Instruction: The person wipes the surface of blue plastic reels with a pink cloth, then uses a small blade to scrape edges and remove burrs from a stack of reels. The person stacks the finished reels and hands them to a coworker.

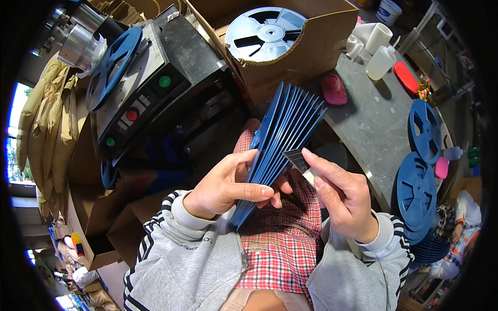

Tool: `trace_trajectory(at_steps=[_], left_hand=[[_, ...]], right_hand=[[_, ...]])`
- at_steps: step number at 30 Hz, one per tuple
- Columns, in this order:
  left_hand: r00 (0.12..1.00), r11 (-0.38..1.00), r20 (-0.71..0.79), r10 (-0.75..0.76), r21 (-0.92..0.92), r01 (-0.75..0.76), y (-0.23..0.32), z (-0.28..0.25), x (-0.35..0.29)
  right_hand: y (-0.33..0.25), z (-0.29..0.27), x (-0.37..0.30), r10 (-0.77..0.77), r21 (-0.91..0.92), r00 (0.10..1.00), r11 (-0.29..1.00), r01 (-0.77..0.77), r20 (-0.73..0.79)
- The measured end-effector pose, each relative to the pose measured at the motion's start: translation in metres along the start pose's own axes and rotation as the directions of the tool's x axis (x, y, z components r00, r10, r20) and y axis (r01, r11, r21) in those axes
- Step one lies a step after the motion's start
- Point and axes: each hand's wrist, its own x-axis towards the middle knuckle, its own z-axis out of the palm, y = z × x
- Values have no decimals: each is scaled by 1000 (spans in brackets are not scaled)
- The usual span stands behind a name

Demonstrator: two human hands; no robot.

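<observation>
My left hand (228, 186) grips a fanned stack of thin blue reel discs (280, 140), with the thumb across the near face. The stack stands on edge, tilted, over my lap. Between thumb and fingers of my right hand (342, 197) is a small flat dark piece with fine lines across it and a pale lower end (298, 161). It sits close beside the right edge of the stack; whether they touch I cannot tell. Some fingertips of my left hand show beyond the discs' right side.
At the left, a machine (155, 88) with green and red buttons carries a blue reel (115, 67). Ahead, a cardboard box (311, 57) holds a pale reel. The grey table (363, 129) at right bears bottles, a pink bundle (333, 89) and blue reels (416, 189).
</observation>
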Motion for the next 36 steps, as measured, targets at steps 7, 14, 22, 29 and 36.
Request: trace_trajectory(at_steps=[7, 14, 22, 29, 36], left_hand=[[1000, 999, 0, 17, 30, -17, 1, 0, 0], [1000, 1000, 11, -10, 16, 10, 3, 2, 0], [1000, 1000, 6, -16, 24, 16, 2, 1, 0], [1000, 1000, -26, 5, 15, -5, -3, 2, 1], [999, 1000, 19, -26, 15, 25, 3, 2, -2]], right_hand=[[-7, 1, -3, -62, -28, 987, 997, 67, 150], [-4, -4, 10, 59, -27, 998, 998, -58, 19], [-7, -2, 9, 21, -52, 1000, 998, -21, 2], [-11, -1, 5, -40, -28, 992, 999, 44, 123], [-1, -8, 10, 140, 30, 990, 990, -140, -9]])
